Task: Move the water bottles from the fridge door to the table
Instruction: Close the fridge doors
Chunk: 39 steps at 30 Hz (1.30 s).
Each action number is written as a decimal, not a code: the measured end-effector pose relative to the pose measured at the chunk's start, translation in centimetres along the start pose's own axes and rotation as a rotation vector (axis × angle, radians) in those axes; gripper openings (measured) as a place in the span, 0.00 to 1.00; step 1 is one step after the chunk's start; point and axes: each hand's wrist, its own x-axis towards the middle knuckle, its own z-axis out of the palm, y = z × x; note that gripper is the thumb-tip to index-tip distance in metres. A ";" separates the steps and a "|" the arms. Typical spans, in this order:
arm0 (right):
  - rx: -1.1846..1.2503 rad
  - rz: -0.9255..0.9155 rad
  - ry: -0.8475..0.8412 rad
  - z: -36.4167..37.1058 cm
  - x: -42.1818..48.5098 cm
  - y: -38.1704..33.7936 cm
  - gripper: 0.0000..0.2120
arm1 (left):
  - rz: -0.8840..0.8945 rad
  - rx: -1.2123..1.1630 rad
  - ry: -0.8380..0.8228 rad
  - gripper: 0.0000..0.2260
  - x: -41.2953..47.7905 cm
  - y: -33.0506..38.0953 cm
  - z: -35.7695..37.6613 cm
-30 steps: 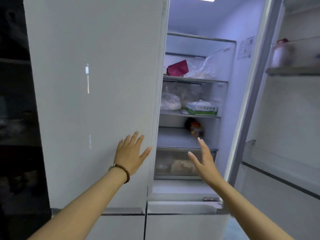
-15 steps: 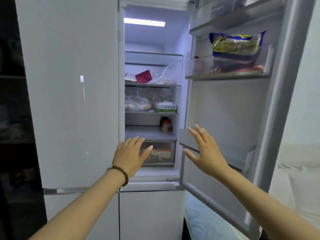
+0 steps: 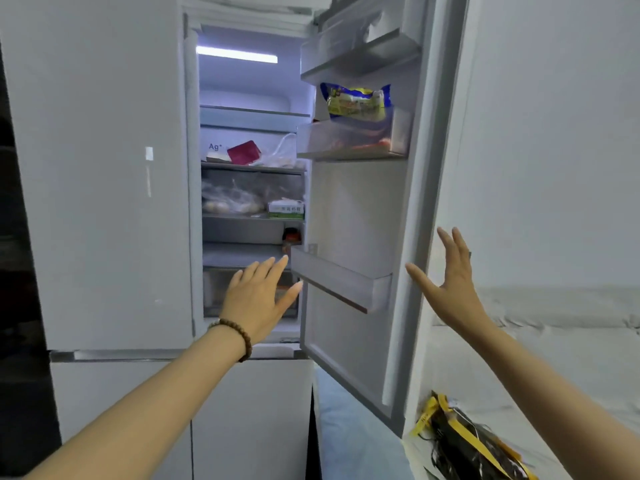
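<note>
Bottles I can't spot in the door [image 3: 356,209]; both my left hand [image 3: 258,299] and right hand [image 3: 450,289] are spread, empty, flanking its lower bin [image 3: 341,282].

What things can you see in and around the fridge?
Fridge door: one, white, swung open, right of the opening.
Snack bag: one, yellow and blue, middle door bin.
Lower door bin: one, clear; no bottles visible.
Red packet: one, upper shelf inside.
Carton: one, white and green, middle shelf.
Food bags: clear, count unclear, middle shelf.
Jar: one, red lid, lower shelf.
Black and yellow bag: one, bottom right.
Bead bracelet: one, brown, left wrist.
Left hand: open, empty.
Right hand: open, empty, at the door's edge.
</note>
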 end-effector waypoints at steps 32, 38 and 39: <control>0.695 -0.132 -0.523 10.0 6.0 4.6 0.28 | -0.131 -0.611 0.268 0.44 10.5 7.9 3.7; 0.611 -0.255 -0.505 19.1 5.8 -2.7 0.22 | -0.167 -0.771 0.215 0.40 10.3 -1.1 0.3; 0.584 -0.278 -0.488 20.6 6.0 -3.6 0.22 | -0.191 -0.782 0.205 0.39 10.5 -2.6 0.0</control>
